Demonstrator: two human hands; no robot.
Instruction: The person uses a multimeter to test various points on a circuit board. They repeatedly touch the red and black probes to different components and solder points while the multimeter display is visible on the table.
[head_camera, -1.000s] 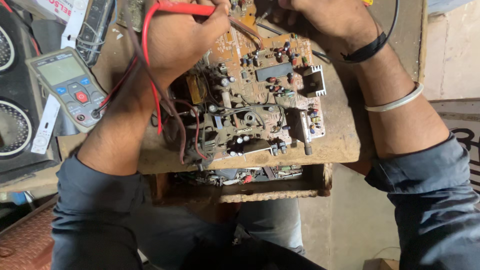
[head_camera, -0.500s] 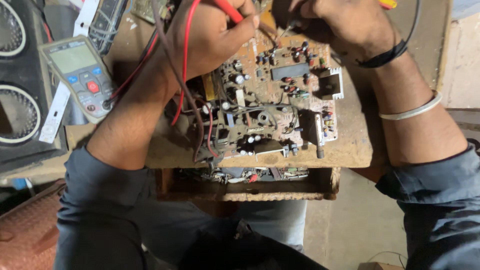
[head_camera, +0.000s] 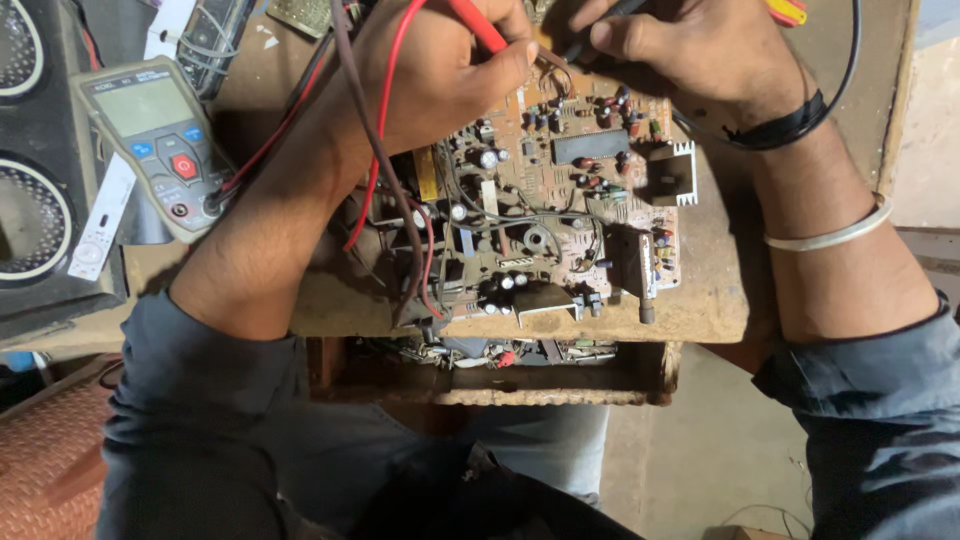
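A brown circuit board (head_camera: 560, 215) crowded with small parts lies on a worn wooden bench (head_camera: 700, 310). My left hand (head_camera: 440, 70) grips a red test probe (head_camera: 478, 25) whose tip points down at the board's far edge. My right hand (head_camera: 690, 50) pinches a black test probe (head_camera: 600, 28) just right of the red one, over the same far edge. A red lead (head_camera: 380, 130) runs back along my left forearm to a grey multimeter (head_camera: 150, 140) at the left. The probe tips are partly hidden by my fingers.
A black speaker box (head_camera: 35, 200) stands at the far left behind the meter. An open shelf under the bench holds loose parts (head_camera: 490, 352). A red-and-yellow tool handle (head_camera: 790, 10) lies at the top right. A brown patterned surface (head_camera: 50, 450) sits at lower left.
The view has shifted so the board and hands sit further right and lower in the frame. Both hands stay on their probes at the board's far edge, with small shifts of the tips.
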